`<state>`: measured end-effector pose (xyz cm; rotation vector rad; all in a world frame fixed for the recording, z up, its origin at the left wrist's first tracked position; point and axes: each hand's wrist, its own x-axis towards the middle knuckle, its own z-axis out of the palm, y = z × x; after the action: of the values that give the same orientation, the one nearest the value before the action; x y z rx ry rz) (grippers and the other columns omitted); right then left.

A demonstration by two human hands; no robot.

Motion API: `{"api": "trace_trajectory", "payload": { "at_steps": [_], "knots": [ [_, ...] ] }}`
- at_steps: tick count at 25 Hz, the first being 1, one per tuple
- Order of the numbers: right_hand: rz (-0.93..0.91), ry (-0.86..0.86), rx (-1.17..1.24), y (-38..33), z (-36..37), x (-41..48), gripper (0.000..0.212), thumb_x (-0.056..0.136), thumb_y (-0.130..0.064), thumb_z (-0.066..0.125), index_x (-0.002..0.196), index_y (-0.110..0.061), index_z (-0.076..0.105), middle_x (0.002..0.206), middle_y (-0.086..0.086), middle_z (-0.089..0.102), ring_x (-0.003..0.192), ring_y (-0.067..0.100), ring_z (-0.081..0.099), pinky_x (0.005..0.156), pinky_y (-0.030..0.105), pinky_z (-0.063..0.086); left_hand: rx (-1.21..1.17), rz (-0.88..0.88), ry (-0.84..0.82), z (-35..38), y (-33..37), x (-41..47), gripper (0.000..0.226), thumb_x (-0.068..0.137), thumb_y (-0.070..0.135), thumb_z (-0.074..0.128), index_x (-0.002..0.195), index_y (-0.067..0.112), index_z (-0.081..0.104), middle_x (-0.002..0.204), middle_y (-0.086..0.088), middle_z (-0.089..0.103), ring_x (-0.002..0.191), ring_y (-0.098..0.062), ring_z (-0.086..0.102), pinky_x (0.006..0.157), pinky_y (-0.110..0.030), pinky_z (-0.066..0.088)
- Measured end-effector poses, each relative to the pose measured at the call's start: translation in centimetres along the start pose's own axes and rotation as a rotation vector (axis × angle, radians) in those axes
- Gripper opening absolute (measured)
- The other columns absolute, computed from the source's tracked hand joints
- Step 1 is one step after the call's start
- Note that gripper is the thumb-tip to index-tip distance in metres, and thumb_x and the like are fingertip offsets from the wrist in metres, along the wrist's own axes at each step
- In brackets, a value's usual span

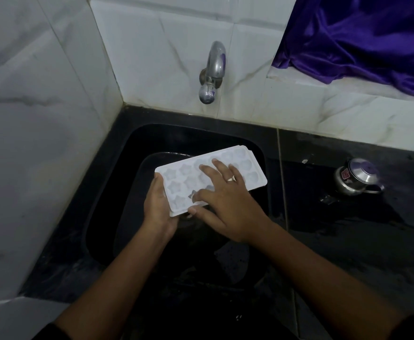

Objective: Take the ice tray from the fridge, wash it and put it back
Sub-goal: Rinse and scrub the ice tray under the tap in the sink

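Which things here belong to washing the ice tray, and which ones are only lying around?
For the job: ice tray, left hand gripping its end, right hand spread flat on it, sink below, tap.
Lying about: lidded steel pot on the counter, purple cloth on the ledge.

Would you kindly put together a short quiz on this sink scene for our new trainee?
1. True or false: the shiny purple cloth lies inside the black sink.
2. Which hand grips the white plastic ice tray by its end? A. left hand B. right hand C. neither
3. What stands on the black counter to the right of the sink?

Key: 1. False; it lies on the tiled ledge. 2. A; the right hand's fingers lie spread on top of the tray. 3. The steel lidded pot.
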<state>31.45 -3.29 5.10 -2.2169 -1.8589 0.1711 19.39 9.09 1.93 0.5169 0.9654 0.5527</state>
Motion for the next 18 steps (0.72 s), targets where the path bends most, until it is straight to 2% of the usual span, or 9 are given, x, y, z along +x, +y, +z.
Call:
{"api": "trace_trajectory", "payload": {
  "at_steps": [3,5,7,9,11,13,14,15,18],
  "knots": [
    [-0.046,-0.018,-0.006,-0.4,1.1,-0.9,0.066,0.101,-0.071,0.035,0.133,-0.022,0.065,0.165,0.012,0.033,0.159,0.033,0.013,0.125,0.061,0.013,-0.007,0.002,0.031,0.1,-0.6,-0.2,0.064,0.107,0.06,0.041,0.136,0.01,0.066,0.128,-0.016,0.075,0.116,-0.038,0.073,0.099,-0.053,0.058],
    [-0.068,-0.042,-0.044,0.8,1.1,-1.6,0.063,0.101,-0.072,0.034,0.14,-0.03,0.06,0.167,0.01,0.03,0.159,0.033,0.01,0.126,0.061,0.008,-0.017,0.0,0.05,-0.3,-0.9,0.3,0.065,0.106,0.063,0.041,0.137,0.011,0.066,0.129,-0.017,0.074,0.117,-0.04,0.073,0.104,-0.057,0.055],
    [-0.034,-0.013,-0.008,1.5,0.5,-1.1,0.054,0.102,-0.069,0.035,0.126,-0.033,0.069,0.166,0.01,0.033,0.159,0.033,0.012,0.126,0.062,0.009,-0.003,0.005,0.06,-0.1,-1.5,0.0,0.062,0.107,0.06,0.043,0.137,0.01,0.065,0.128,-0.017,0.075,0.114,-0.04,0.074,0.103,-0.058,0.056],
    [-0.013,0.003,0.025,1.1,0.7,-0.5,0.056,0.102,-0.068,0.037,0.111,-0.027,0.073,0.164,0.012,0.037,0.159,0.033,0.014,0.125,0.062,0.011,0.019,0.014,0.072,0.7,-2.0,-0.6,0.058,0.108,0.057,0.043,0.133,0.009,0.067,0.124,-0.017,0.076,0.11,-0.038,0.076,0.098,-0.054,0.059],
    [-0.077,-0.011,-0.018,0.9,1.4,-0.9,0.062,0.101,-0.07,0.036,0.121,-0.022,0.07,0.164,0.013,0.036,0.158,0.034,0.015,0.125,0.061,0.013,0.003,0.012,0.08,1.1,-1.8,-0.9,0.058,0.109,0.056,0.043,0.132,0.009,0.068,0.119,-0.016,0.078,0.108,-0.037,0.076,0.098,-0.052,0.058],
    [-0.117,-0.035,-0.068,1.9,1.3,-1.3,0.062,0.102,-0.072,0.035,0.136,-0.029,0.063,0.166,0.012,0.033,0.159,0.034,0.013,0.126,0.062,0.01,-0.014,0.013,0.097,0.7,-1.4,-0.6,0.061,0.109,0.057,0.041,0.134,0.009,0.067,0.119,-0.016,0.078,0.109,-0.038,0.076,0.098,-0.051,0.055],
    [-0.108,-0.031,-0.063,2.3,0.9,-1.1,0.059,0.102,-0.071,0.034,0.136,-0.033,0.064,0.166,0.011,0.032,0.159,0.033,0.013,0.126,0.062,0.01,-0.017,0.013,0.109,0.6,-1.3,-0.5,0.06,0.109,0.057,0.041,0.134,0.009,0.067,0.12,-0.016,0.078,0.108,-0.038,0.076,0.096,-0.05,0.057],
    [-0.086,-0.02,-0.036,2.3,0.6,-0.8,0.055,0.103,-0.069,0.035,0.13,-0.034,0.067,0.166,0.011,0.033,0.159,0.033,0.013,0.126,0.062,0.01,-0.012,0.015,0.115,0.7,-1.3,-0.6,0.059,0.109,0.056,0.042,0.133,0.01,0.068,0.119,-0.015,0.078,0.107,-0.037,0.077,0.094,-0.05,0.06],
    [-0.055,0.0,0.021,1.2,1.1,0.0,0.057,0.102,-0.067,0.038,0.114,-0.022,0.071,0.164,0.013,0.037,0.158,0.032,0.016,0.126,0.06,0.012,0.013,0.021,0.122,1.6,-1.6,-1.1,0.053,0.109,0.053,0.045,0.126,0.01,0.071,0.112,-0.012,0.081,0.097,-0.031,0.08,0.084,-0.046,0.065]
  ]
}}
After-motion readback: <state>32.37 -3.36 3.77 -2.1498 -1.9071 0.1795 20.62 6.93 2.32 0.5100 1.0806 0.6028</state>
